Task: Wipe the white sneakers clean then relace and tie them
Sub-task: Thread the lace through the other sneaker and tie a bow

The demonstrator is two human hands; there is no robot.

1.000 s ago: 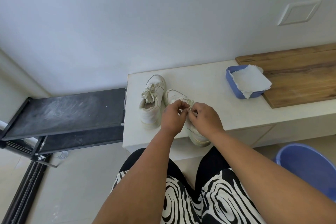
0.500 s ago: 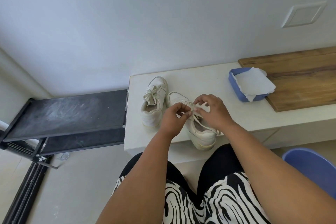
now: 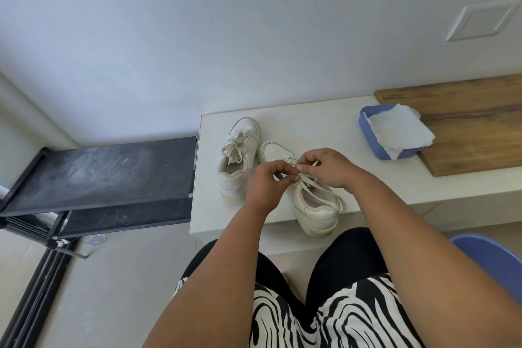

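Two white sneakers stand side by side on the white bench (image 3: 324, 127). The left sneaker (image 3: 240, 158) has its laces tied in a bow. The right sneaker (image 3: 313, 206) sits with its heel at the bench's front edge, and its cream laces (image 3: 319, 192) trail loose across the opening. Above its tongue, my left hand (image 3: 268, 186) and my right hand (image 3: 327, 167) meet fingertip to fingertip, each pinching a strand of the lace. The middle of that shoe is hidden behind my hands.
A blue tray (image 3: 372, 138) holding a white cloth (image 3: 398, 133) stands at the back right, against a wooden board (image 3: 474, 127). A black shelf rack (image 3: 99, 175) adjoins the bench on the left. A blue bin (image 3: 497, 265) is on the floor to the right.
My hands parted from the shoe's tongue with the lace ends, then came back together above it. The right sneaker's loose laces now show across its opening.
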